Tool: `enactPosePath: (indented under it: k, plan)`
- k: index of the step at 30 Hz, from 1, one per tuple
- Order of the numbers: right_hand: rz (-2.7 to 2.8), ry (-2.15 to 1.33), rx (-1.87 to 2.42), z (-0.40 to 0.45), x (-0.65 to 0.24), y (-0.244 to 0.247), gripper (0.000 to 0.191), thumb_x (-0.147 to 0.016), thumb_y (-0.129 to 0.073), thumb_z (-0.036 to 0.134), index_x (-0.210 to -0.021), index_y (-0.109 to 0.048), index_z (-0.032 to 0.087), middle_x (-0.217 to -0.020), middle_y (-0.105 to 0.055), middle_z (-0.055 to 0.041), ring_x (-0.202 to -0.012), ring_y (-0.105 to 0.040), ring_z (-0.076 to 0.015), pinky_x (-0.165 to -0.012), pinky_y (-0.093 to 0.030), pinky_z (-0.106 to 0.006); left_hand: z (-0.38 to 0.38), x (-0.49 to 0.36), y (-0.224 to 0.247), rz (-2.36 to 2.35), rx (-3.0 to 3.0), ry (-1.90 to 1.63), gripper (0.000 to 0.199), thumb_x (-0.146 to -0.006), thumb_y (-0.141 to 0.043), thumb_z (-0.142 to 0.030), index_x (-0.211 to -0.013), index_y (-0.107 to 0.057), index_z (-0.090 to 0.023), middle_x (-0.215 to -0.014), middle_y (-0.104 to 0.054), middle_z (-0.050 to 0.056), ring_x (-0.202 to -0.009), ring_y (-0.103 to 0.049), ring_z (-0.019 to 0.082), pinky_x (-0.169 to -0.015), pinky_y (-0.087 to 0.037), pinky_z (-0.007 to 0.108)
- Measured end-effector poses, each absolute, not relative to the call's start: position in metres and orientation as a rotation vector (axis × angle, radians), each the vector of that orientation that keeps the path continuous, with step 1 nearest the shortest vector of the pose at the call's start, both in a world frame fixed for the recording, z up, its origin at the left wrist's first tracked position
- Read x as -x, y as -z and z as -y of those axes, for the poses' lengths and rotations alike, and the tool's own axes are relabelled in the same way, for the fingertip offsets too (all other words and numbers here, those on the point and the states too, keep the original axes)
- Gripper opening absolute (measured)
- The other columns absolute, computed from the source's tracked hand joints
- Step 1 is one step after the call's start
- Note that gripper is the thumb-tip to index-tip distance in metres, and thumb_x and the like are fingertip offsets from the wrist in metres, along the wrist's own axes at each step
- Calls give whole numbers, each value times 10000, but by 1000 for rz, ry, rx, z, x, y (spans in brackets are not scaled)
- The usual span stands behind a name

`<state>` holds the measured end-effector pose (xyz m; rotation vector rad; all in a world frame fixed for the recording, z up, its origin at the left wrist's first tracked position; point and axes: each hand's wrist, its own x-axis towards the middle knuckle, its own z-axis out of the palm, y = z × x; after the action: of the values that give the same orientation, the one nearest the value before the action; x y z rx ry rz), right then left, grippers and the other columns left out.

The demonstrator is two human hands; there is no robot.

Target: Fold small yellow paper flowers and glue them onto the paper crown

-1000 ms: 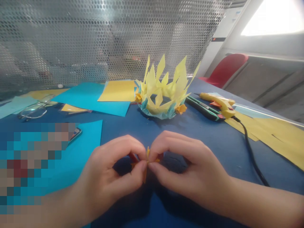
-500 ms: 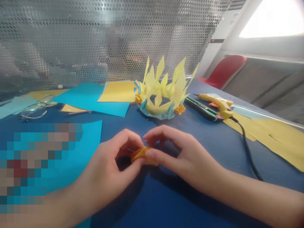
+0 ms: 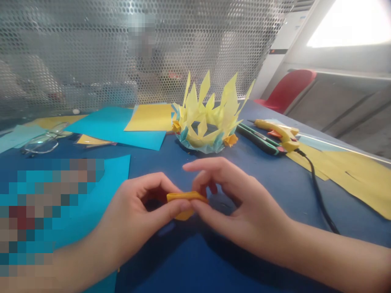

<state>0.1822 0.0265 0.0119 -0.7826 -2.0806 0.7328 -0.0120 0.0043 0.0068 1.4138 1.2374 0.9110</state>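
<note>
A small piece of folded orange-yellow paper [image 3: 185,214] is pinched between both hands above the blue table. My left hand [image 3: 139,211] grips its left part, thumb in front and fingers behind. On its right end, my right hand [image 3: 235,195] pinches with the thumb and bent fingers, while the index finger stretches out above. The fingers hide part of the folds. Just beyond my hands stands a pale yellow paper crown [image 3: 200,138] with tall pointed spikes, a light blue crumpled rim and orange paper flowers [image 3: 231,140] on its sides.
Right of the crown lie a yellow glue gun [image 3: 288,136] with a black cord [image 3: 317,191], a green-and-black cutter [image 3: 259,140] and yellow paper [image 3: 360,175]. Blue sheets [image 3: 113,126], a yellow sheet [image 3: 149,118] and glasses [image 3: 41,144] are on the left. A perforated metal screen [image 3: 91,53] stands behind.
The orange-yellow paper has been turned, so a flat folded edge now faces up. My right index finger has lifted and straightened. My left fingers have sunk slightly.
</note>
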Motion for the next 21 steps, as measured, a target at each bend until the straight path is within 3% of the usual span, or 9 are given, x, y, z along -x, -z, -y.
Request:
enactPosePath:
  k: [3, 7, 10, 15, 18, 21]
  plan:
    - [2017, -716, 719, -26, -182, -11, 413, -830, -610, 21, -1190, -518, 203, -807, -587, 64, -745, -594, -57, -737, -466, -189, -4, 13, -6, -1233, -1436, -894, 223, -747, -785, -356, -681, -642, -198, -657, -676, -34, -627, -630, 122, -562, -488, 201]
    - [1976, -804, 676, -26, -181, -10, 403, -843, -636, 60, -1185, -507, 229, -880, -598, 48, -781, -601, -64, -740, -493, -194, -3, 13, -6, -1201, -1513, -880, 84, -791, -722, -241, -767, -647, -213, -724, -669, -46, -662, -618, 106, -621, -500, 192]
    - [1942, -906, 807, -26, -180, -11, 473, -770, -725, 120, -1171, -499, 227, -988, -604, 11, -799, -626, -92, -744, -542, -225, -3, 11, -7, -1259, -1517, -1016, 143, -818, -686, -234, -737, -568, -229, -719, -619, -65, -669, -612, 100, -611, -505, 172]
    - [1951, -1112, 888, -28, -180, -13, 175, -824, -624, 94, -950, -556, 195, -803, -659, 12, -684, -638, -105, -658, -568, -233, -6, 10, -7, -1222, -1441, -1099, 186, -798, -729, -267, -887, -565, -268, -812, -661, -74, -772, -664, 112, -699, -546, 175]
    - [1884, -946, 842, -29, -179, -14, 148, -814, -615, 52, -857, -592, 192, -761, -642, 24, -668, -611, -86, -637, -536, -196, -7, 12, -7, -1228, -1476, -1016, 209, -792, -736, -257, -976, -638, -274, -916, -717, -48, -843, -683, 129, -742, -543, 184]
    - [1845, -802, 822, -28, -178, -13, 151, -810, -631, 55, -859, -608, 196, -770, -624, 31, -679, -588, -80, -645, -511, -191, -6, 13, -8, -1253, -1457, -942, 128, -794, -741, -284, -899, -680, -243, -818, -733, -39, -747, -681, 125, -657, -528, 172]
